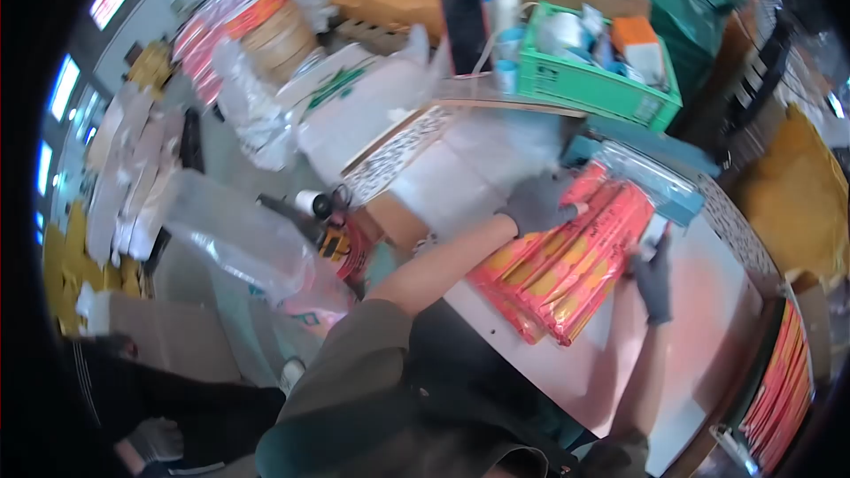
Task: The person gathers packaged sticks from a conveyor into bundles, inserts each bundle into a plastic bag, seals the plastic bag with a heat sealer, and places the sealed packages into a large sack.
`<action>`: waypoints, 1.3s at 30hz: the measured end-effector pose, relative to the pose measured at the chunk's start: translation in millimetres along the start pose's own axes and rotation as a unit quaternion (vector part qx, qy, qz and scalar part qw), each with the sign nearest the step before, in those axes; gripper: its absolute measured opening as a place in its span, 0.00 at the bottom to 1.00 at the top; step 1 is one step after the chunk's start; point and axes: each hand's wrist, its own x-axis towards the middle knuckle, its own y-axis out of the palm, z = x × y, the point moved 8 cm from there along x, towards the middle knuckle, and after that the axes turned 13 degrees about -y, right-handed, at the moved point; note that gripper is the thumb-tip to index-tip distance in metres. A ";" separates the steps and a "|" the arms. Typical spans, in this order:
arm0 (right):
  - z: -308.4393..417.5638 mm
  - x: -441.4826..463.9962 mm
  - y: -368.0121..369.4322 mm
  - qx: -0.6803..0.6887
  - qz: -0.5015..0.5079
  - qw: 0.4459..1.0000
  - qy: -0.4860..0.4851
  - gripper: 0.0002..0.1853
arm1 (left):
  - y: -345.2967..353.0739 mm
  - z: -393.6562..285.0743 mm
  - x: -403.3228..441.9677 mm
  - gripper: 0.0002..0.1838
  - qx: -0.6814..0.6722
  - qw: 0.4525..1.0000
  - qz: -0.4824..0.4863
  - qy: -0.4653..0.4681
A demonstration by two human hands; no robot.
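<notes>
Several red packets with yellow patterns (567,257) lie side by side on the white tabletop (699,319). My left hand (538,202), in a grey glove with bare fingertips, rests on their upper left part, fingers spread over the wrapping. Just right of the bundle is my right hand (653,279), gloved too, its fingers pointing up towards the packets' edge; the fingers are blurred, and whether they hold anything is unclear. Clear plastic (651,168) lies over a teal box (677,199) behind the packets.
A green crate (602,66) of small items, a phone (465,33) and a pump bottle (506,0) stand behind. More red packets (779,389) are at the right. Clear plastic bags (248,230) lie left. A co-worker's gloved hand (158,439) shows at the lower left.
</notes>
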 end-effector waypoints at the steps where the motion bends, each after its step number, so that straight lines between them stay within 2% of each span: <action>1: 2.6 -19.8 32.1 0.114 0.034 0.992 0.052 0.41 | 4.1 6.7 -12.0 0.44 -0.022 1.000 -0.014 0.007; 3: 18.1 -42.8 57.3 0.231 -0.055 0.968 0.078 0.37 | 3.6 13.3 -32.4 0.45 -0.073 0.997 -0.010 0.007; 5: 35.1 -59.9 67.1 0.282 -0.069 0.953 0.092 0.35 | 1.7 12.0 -50.4 0.44 -0.133 0.991 0.027 -0.011; 6: 40.4 -68.7 70.3 0.306 -0.075 0.944 0.100 0.34 | -1.8 6.8 -58.2 0.44 -0.234 0.971 0.048 0.020; 8: 45.4 -92.9 82.6 0.396 -0.057 0.911 0.101 0.36 | -12.6 -0.7 -75.2 0.44 -0.425 0.897 0.086 0.082; 9: 49.0 -104.3 88.4 0.439 -0.047 0.892 0.102 0.37 | -10.6 3.3 -84.5 0.43 -0.463 0.877 0.117 0.045; 12: 64.6 -137.2 121.0 0.535 0.002 0.824 0.187 0.40 | -9.7 20.3 -119.3 0.39 -0.563 0.796 0.217 -0.045; 13: 73.0 -142.3 131.8 0.537 0.046 0.826 0.164 0.41 | -11.6 28.4 -132.2 0.37 -0.590 0.763 0.257 -0.063; 15: 87.6 -146.1 160.1 0.533 0.034 0.822 0.195 0.41 | -22.7 60.1 -154.0 0.34 -0.532 0.798 0.261 -0.113; 17: 110.3 -140.0 198.9 0.617 0.081 0.761 0.184 0.35 | -56.4 117.0 -166.3 0.30 -0.343 0.903 0.185 -0.182; 18: 135.2 -130.3 217.3 0.646 0.114 0.734 0.174 0.34 | -98.1 139.1 -171.8 0.30 -0.225 0.968 0.040 -0.100; 19: 159.1 -119.4 233.7 0.674 0.145 0.706 0.163 0.32 | -143.7 156.4 -194.3 0.28 -0.201 0.967 0.009 -0.153; 20: 175.7 -108.7 247.0 0.674 0.164 0.702 0.159 0.31 | -189.4 173.7 -217.8 0.26 -0.180 0.962 -0.019 -0.206; 21: 191.5 -97.8 259.6 0.674 0.182 0.699 0.154 0.31 | -250.5 191.5 -254.2 0.23 -0.197 0.935 -0.231 -0.183; 22: 206.6 -86.3 273.1 0.674 0.198 0.696 0.150 0.30 | -303.5 217.0 -288.3 0.22 -0.076 0.903 -0.390 -0.164; 23: 215.0 -68.8 284.8 0.648 0.203 0.720 0.141 0.33 | -350.9 239.5 -326.1 0.22 0.049 0.834 -0.531 -0.141; 24: 225.7 -51.6 298.8 0.621 0.208 0.744 0.131 0.36 | -386.4 259.7 -356.2 0.25 0.308 0.745 -0.527 -0.270; 25: 252.6 -34.9 311.4 0.614 0.203 0.757 0.096 0.36 | -408.1 277.8 -386.9 0.26 0.411 0.666 -0.511 -0.355; 26: 281.0 -18.2 324.9 0.606 0.197 0.768 0.060 0.36 | -420.5 305.1 -409.8 0.22 0.382 0.678 -0.458 -0.429; 27: 304.0 -2.8 345.8 0.609 0.260 0.749 0.035 0.36 | -426.0 335.1 -430.6 0.19 0.350 0.685 -0.400 -0.499; 28: 345.8 4.0 364.9 0.608 0.293 0.738 0.023 0.36 | -426.5 363.2 -443.2 0.19 0.314 0.730 -0.383 -0.471; 30: 404.1 21.8 406.6 0.580 0.265 0.770 -0.004 0.34 | -418.0 414.3 -461.6 0.20 0.237 0.811 -0.345 -0.410; 31: 433.8 23.5 426.3 0.585 0.250 0.767 -0.083 0.31 | -414.9 422.7 -469.9 0.22 0.183 0.828 -0.362 -0.387; 32: 449.0 23.1 450.9 0.588 0.253 0.759 -0.117 0.26 | -410.2 427.8 -476.6 0.24 0.128 0.842 -0.378 -0.362; 33: 456.6 22.6 476.3 0.593 0.216 0.762 -0.145 0.23 | -405.9 430.9 -481.9 0.26 0.073 0.852 -0.393 -0.338; 34: 469.4 18.8 501.9 0.597 0.202 0.746 -0.215 0.20 | -405.8 427.8 -480.5 0.27 0.034 0.859 -0.370 -0.351; 35: 488.2 -5.1 505.7 0.543 0.168 0.765 -0.304 0.20 | -405.4 425.2 -478.1 0.27 -0.052 0.862 -0.377 -0.335; 36: 487.4 -24.5 531.8 0.579 0.165 0.747 -0.282 0.23 | -404.7 424.0 -474.0 0.27 -0.137 0.858 -0.382 -0.315; 37: 476.1 -44.4 555.1 0.538 0.172 0.770 -0.298 0.25 | -402.0 428.4 -472.5 0.27 -0.220 0.848 -0.385 -0.290; 38: 461.4 -67.1 578.2 0.504 0.232 0.791 -0.256 0.47 | -400.8 443.3 -471.4 0.29 -0.280 0.833 -0.397 -0.264; 39: 439.7 -86.1 601.4 0.468 0.289 0.790 -0.272 0.47 | -400.5 464.5 -467.9 0.30 -0.338 0.815 -0.407 -0.236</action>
